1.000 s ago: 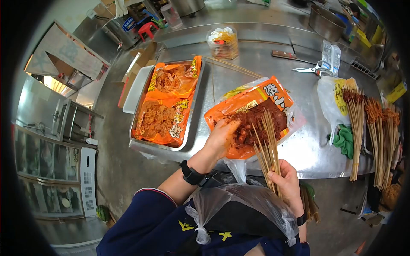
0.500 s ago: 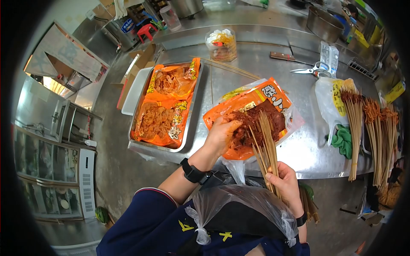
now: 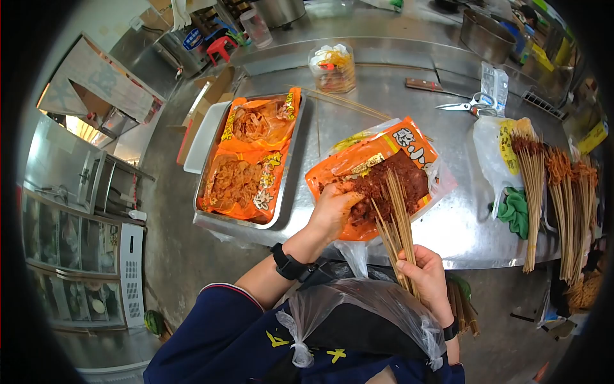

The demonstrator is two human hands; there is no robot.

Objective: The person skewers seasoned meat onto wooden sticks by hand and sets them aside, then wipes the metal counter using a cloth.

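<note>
My right hand (image 3: 427, 278) is closed around a bundle of thin bamboo skewers (image 3: 398, 233), its thumb lying along them near the lower end. Their upper ends reach into a heap of dark red, sauce-coated meat pieces (image 3: 409, 176). This heap lies on an opened orange plastic bag (image 3: 336, 169) on the steel table. At the heap's left edge, my left hand (image 3: 334, 210) has its fingers closed on some of the meat beside the skewer tips. Its fingertips are partly hidden, and sauce stains them.
A metal tray (image 3: 281, 208) with two orange bags of reddish food stands at the left. Scissors (image 3: 467, 105), a knife (image 3: 423, 84) and a plastic tub (image 3: 332, 67) lie farther back. Bundles of loaded skewers (image 3: 529, 192) and a green cloth (image 3: 513, 211) are at the right.
My left hand has shifted slightly down and left at the meat. The skewer bundle in my right hand has moved only a little, and its skewers sit closer together.
</note>
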